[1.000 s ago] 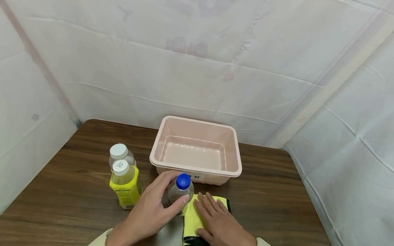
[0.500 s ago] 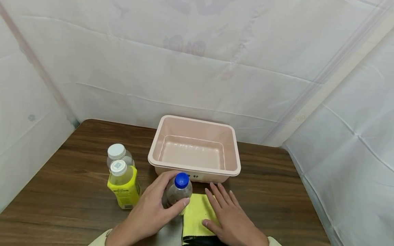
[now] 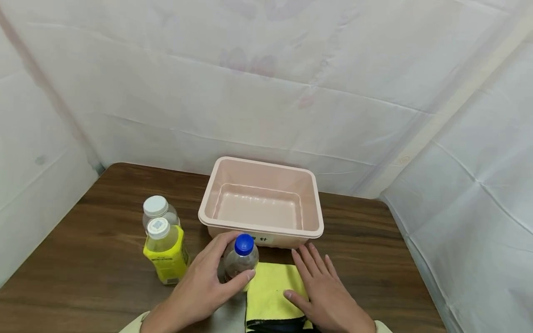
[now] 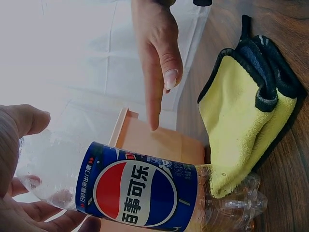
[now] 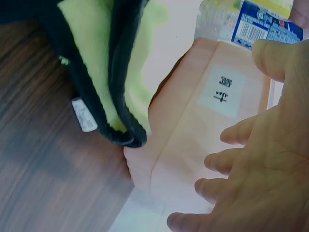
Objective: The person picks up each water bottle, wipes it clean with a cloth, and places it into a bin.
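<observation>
My left hand (image 3: 204,282) curls round a clear Pepsi bottle (image 3: 240,263) with a blue cap (image 3: 244,244). Its blue label (image 4: 140,188) shows in the left wrist view. The bottle stands just left of a folded yellow cloth (image 3: 272,291) with black edging. My right hand (image 3: 331,296) is at the cloth's right side, fingers straight and spread, holding nothing. In the right wrist view, the right fingertips (image 5: 236,133) appear apart from the cloth (image 5: 87,43). The wrist hides part of the cloth's near right corner in the head view.
Behind the bottle, an open pink plastic bin (image 3: 266,229) stands against white sheeting (image 3: 266,106). On the left are a yellow-labelled bottle (image 3: 168,259) and a clear bottle with a white lid (image 3: 156,206). Everything is on a dark wooden table (image 3: 96,259).
My right hand has slid off the cloth towards the right, uncovering most of its yellow face. The left hand has kept its grip on the bottle in nearly the same place.
</observation>
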`<state>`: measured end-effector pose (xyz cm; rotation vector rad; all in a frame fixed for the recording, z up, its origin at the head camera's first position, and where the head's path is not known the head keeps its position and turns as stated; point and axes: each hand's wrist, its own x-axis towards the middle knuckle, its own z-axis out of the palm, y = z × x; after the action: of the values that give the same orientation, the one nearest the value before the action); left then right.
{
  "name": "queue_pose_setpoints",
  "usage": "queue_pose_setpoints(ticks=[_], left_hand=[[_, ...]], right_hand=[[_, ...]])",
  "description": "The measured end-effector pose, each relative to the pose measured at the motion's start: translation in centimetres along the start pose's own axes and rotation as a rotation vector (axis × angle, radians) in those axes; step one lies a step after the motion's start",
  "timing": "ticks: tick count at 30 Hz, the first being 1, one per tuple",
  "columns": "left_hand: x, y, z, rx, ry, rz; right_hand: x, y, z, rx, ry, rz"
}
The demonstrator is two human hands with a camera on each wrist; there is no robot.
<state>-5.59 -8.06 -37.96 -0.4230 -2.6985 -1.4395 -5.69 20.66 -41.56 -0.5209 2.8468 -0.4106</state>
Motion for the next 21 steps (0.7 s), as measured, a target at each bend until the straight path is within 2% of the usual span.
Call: queue_pose_setpoints(ticks=[10, 14, 21], left_hand=[[0.0, 0.0, -0.1, 0.011, 0.004, 0.020], [0.0, 0.0, 0.0, 0.015, 0.003, 0.017], [0.0, -0.2, 0.1, 0.021, 0.022, 0.046]], right_hand=[[-0.3, 1.0, -0.5, -0.011, 0.031, 0.056], [-0.6, 1.3, -0.8, -0.029, 0.067, 0.073], [-1.1, 1.7, -1.8, -0.054, 0.127, 0.090]])
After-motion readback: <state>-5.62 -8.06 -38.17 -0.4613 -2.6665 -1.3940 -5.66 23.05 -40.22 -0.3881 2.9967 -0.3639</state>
